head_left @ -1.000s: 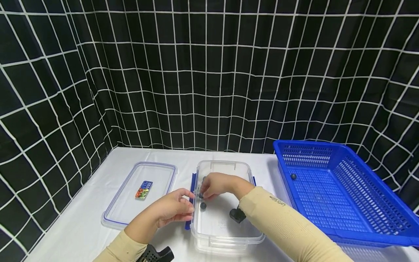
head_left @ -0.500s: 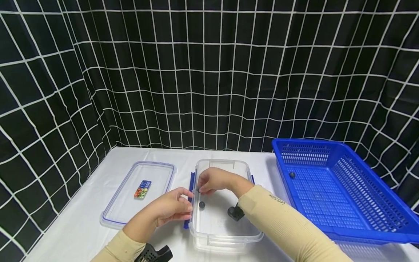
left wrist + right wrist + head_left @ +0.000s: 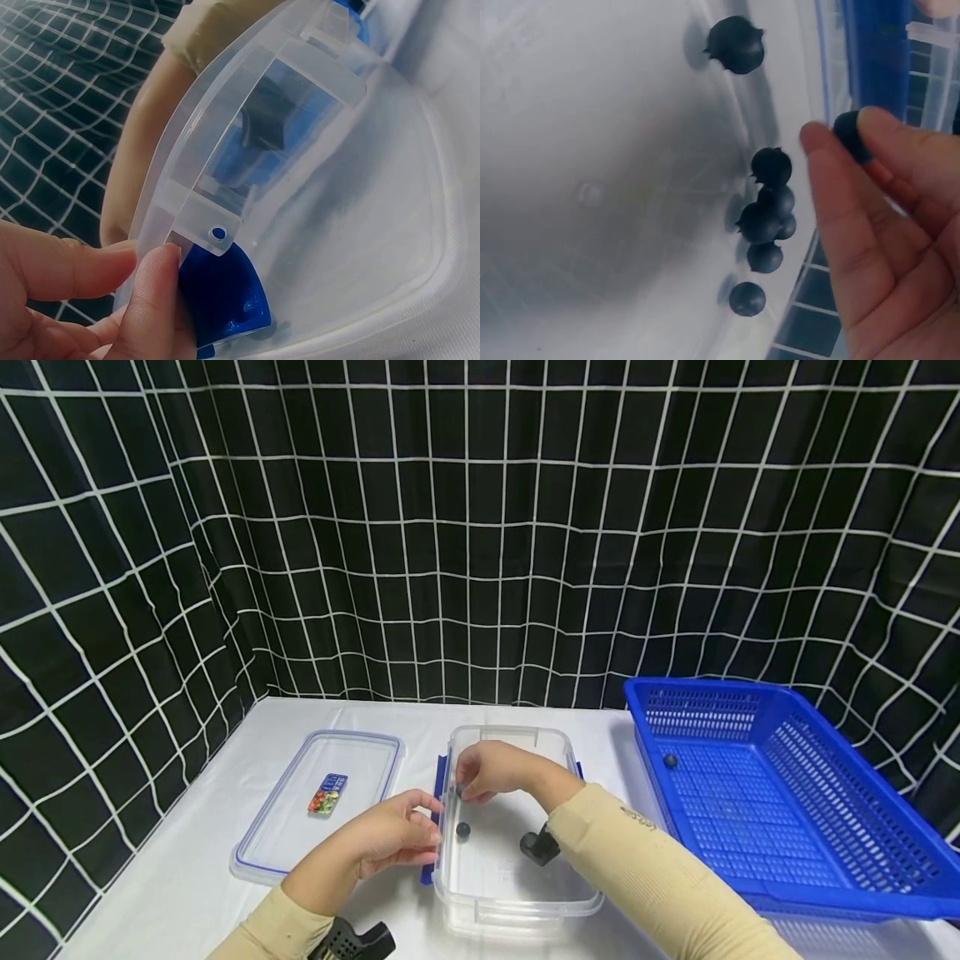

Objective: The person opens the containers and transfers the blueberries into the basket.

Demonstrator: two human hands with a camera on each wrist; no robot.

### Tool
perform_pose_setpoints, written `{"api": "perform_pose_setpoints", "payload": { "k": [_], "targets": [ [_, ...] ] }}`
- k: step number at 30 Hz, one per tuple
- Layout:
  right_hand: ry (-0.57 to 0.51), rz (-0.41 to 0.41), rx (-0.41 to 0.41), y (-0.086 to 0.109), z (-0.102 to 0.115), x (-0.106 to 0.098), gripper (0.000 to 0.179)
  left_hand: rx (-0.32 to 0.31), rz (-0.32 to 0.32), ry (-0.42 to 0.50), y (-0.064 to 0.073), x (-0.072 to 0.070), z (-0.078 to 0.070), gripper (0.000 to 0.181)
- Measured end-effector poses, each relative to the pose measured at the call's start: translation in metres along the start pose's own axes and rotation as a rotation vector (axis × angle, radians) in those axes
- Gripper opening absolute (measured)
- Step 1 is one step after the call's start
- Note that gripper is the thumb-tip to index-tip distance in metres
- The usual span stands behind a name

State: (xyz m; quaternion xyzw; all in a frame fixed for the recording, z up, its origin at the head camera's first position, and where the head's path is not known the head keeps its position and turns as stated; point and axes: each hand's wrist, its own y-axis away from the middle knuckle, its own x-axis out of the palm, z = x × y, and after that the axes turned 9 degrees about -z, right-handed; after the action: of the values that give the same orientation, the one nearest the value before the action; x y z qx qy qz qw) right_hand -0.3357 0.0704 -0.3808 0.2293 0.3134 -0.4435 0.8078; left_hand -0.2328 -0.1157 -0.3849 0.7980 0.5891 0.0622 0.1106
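Between the thumb and fingertips of my right hand (image 3: 495,770) is a blueberry (image 3: 849,136), pinched over the left side of the clear plastic container (image 3: 517,906). Several blueberries (image 3: 759,222) cluster along the container's inner wall in the right wrist view, and a larger-looking blueberry (image 3: 736,45) lies apart from them. The head view shows one loose blueberry (image 3: 463,832); my right hand hides most others. My left hand (image 3: 393,835) holds the container's left side at the blue latch (image 3: 225,289), its thumb and fingertips close together at the rim.
A clear lid (image 3: 288,827) with a blue seal and a colourful label lies left of the container. At the right stands a blue basket (image 3: 757,827) with one blueberry (image 3: 670,761) inside. A black grid-patterned curtain (image 3: 480,568) hangs behind the white table (image 3: 420,714).
My right hand has moved slightly up and away from the container's left wall, keeping its fingers pinched. My left hand stays at the latch side.
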Motion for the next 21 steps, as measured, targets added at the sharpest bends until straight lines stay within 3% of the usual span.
{"api": "perform_pose_setpoints", "payload": {
  "k": [11, 21],
  "targets": [
    [0.028, 0.020, 0.002, 0.001, 0.009, -0.018, 0.014, -0.010, 0.004, -0.009, 0.000, -0.001, 0.000, 0.043],
    [0.002, -0.026, -0.020, 0.007, 0.009, -0.042, 0.015, -0.005, 0.009, -0.020, -0.001, 0.000, -0.002, 0.039]
  ]
}}
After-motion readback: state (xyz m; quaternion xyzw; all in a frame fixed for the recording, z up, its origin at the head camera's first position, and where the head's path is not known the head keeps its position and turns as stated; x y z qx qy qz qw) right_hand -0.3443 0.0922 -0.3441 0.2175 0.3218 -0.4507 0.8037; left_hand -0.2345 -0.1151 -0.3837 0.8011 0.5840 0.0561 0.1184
